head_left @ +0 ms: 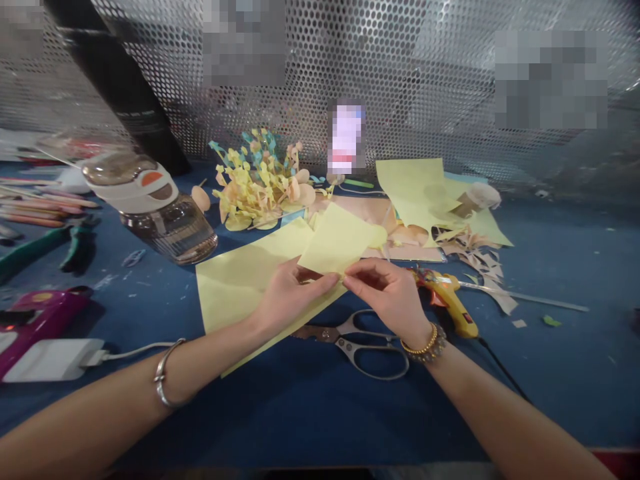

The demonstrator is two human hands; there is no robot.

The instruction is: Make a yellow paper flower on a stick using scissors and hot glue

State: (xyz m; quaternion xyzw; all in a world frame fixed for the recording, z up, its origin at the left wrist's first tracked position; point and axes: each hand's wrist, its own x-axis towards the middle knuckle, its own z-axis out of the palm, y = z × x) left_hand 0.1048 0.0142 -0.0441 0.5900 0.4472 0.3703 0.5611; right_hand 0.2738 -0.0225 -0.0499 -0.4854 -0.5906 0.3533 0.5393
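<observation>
Pale yellow paper (335, 240) is pinched between the closed fingers (320, 283) of the left hand (290, 297) and right hand (385, 293), seemingly to steady its edge against a larger sheet (240, 283), with scissors (360, 343) just below it.

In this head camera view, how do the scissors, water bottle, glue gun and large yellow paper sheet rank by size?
Largest to smallest:
1. Yellow paper sheet
2. Water bottle and scissors: they look alike in length, and their different distances from the camera make ranking them unsure
3. Glue gun
</observation>
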